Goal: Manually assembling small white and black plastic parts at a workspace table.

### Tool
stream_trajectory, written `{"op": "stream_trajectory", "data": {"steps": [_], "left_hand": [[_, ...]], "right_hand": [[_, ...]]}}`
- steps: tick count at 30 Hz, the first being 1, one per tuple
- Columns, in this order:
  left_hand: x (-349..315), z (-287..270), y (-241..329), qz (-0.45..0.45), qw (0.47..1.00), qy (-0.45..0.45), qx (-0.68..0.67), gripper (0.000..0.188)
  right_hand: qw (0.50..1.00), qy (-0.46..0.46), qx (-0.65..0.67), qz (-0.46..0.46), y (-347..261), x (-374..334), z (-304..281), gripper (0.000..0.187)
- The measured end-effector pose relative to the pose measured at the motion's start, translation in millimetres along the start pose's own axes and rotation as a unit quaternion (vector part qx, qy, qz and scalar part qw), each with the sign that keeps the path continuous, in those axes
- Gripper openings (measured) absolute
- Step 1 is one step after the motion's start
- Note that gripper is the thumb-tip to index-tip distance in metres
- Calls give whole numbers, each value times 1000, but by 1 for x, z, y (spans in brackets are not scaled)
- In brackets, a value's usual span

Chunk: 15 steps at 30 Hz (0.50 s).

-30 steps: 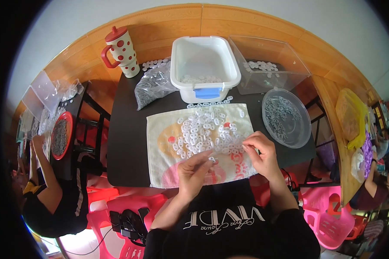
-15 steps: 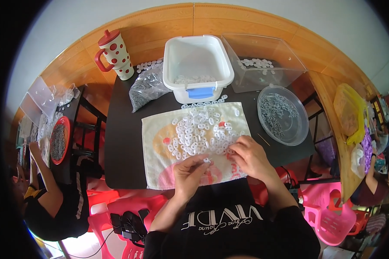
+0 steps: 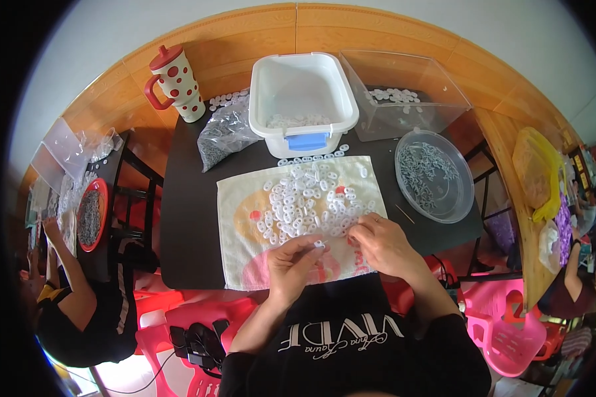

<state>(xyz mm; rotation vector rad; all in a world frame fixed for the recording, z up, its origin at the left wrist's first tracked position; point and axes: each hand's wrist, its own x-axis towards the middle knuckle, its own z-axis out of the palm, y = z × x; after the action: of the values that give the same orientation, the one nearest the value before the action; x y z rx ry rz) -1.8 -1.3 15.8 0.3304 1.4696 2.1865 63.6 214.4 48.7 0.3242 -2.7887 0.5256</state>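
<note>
My left hand (image 3: pixel 291 268) pinches a small white plastic piece with holes (image 3: pixel 319 244) between thumb and forefinger, just above the towel (image 3: pixel 235 205). My right hand (image 3: pixel 381 246) is closed at the right front edge of a heap of the same white pieces (image 3: pixel 301 198). Its fingertips are pressed together near the cloth, and whatever is between them is too small or hidden. The light towel, with pink and yellow printed shapes, lies flat under the heap. Some of the white pieces lie scattered around the heap's margin.
Behind the towel stands a white tub (image 3: pixel 304 142) with a blue latch. A round clear tray (image 3: pixel 467 192) of grey screws, a thin stick (image 3: pixel 404 214), a clear box (image 3: pixel 437 122), a bag of screws (image 3: pixel 222 135) and a dotted tumbler (image 3: pixel 179 86) surround it. Other people work on both sides.
My right hand has shifted slightly down and left, its fingers drawn closer together. My left hand stays almost in place, still pinching the white piece.
</note>
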Motion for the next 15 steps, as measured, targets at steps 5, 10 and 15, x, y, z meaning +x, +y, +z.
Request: {"op": "stream_trajectory", "data": {"steps": [5, 10, 15], "left_hand": [[0, 1, -2, 4, 1000, -5, -22, 24], [1, -1, -3, 2, 1000, -8, -13, 23], [0, -4, -4, 13, 1000, -1, -2, 24]], "right_hand": [[995, -80, -48, -41, -1, 10, -6, 19], [1000, 11, 19, -8, -5, 7, 9, 23], [992, 56, 107, 44, 5, -5, -1, 26]]}}
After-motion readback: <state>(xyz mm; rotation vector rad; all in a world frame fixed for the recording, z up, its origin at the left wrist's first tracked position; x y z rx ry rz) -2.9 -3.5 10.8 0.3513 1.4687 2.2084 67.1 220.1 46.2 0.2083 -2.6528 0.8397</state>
